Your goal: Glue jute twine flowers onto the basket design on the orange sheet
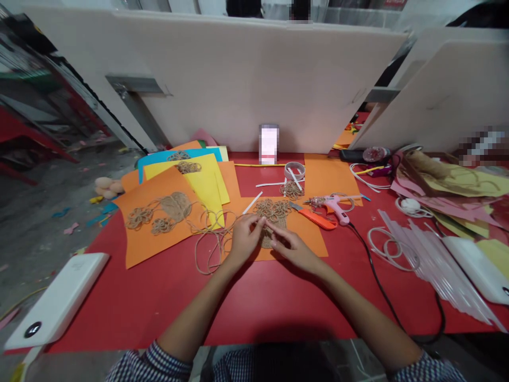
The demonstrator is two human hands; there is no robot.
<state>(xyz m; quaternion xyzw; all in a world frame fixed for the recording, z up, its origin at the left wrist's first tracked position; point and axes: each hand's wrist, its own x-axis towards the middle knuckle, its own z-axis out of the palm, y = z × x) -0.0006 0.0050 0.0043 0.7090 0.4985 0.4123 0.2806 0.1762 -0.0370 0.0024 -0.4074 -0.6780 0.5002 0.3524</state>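
Note:
My left hand [245,236] is closed in a pinch over the orange sheet [312,245]. Loose brown twine [210,246] trails from the left towards it and seems to end in its fingers. My right hand [296,252] meets it fingertip to fingertip, also pinched; what lies between its fingers is too small to make out. Just beyond the fingertips are looped twine flowers [272,209] on a coiled twine piece, partly hidden by my hands. An orange utility knife [318,217] rests to the right, beside a pink glue gun [336,208].
More twine coils and flowers [175,207] lie on orange and yellow sheets at the left. A tape roll [295,170] and lit phone [269,144] stand behind. Clear glue sticks [437,265] and a black cord [374,270] are at right. White power bank [59,297] sits front left.

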